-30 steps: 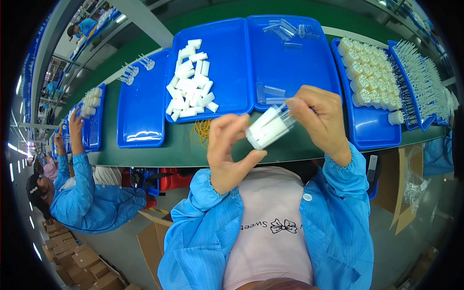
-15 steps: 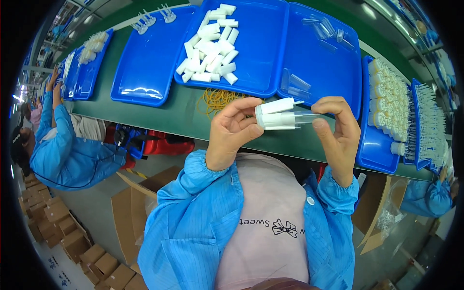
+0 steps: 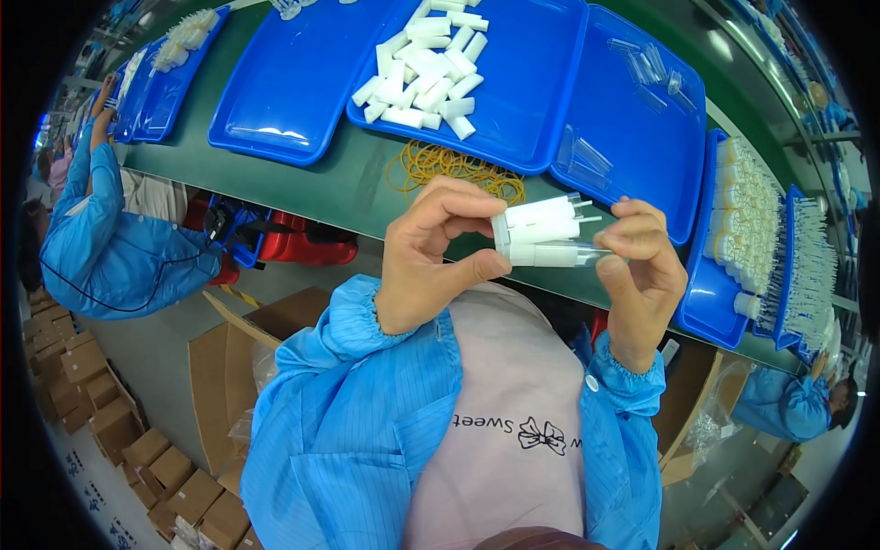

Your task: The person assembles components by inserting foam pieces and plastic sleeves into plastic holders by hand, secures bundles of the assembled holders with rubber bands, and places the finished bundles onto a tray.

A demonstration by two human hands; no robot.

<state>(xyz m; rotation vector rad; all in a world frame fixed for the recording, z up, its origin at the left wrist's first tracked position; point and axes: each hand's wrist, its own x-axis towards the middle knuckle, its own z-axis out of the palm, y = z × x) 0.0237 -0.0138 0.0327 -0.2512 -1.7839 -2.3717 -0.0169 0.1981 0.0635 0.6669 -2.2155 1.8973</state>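
1. While the left hand (image 3: 438,257) supports the assembly (image 3: 541,235) at its base (image 3: 502,236), the right hand (image 3: 646,280) meets the opposite end. The assembly lies roughly level between the hands, raised off the worktop (image 3: 353,206), and appears over its near edge.

2. Base: round, pale and translucent, standing on edge and facing the right hand.

3. Cylinders (image 3: 541,214): smooth, matt white, set side by side and projecting from the base toward the right. Their exact number cannot be told from this angle.

4. Pins (image 3: 588,219): thin and pale; they protrude past the ends of the upper cylinders.

5. Tube (image 3: 585,256): clear and glossy, seated around the lowest visible cylinder and extending beyond its end.

6. Left grip: closed, with the thumb on the near side of the base and the fingers on the far side.

7. Right grip: a narrow pinch, thumb and fingertip on the free end of the tube.

8. Surroundings: yellow bands (image 3: 438,168) lie just beyond the assembly. One blue tray (image 3: 522,101) holds loose cylinders (image 3: 429,66); the adjoining tray (image 3: 632,137) holds loose tubes (image 3: 654,64).
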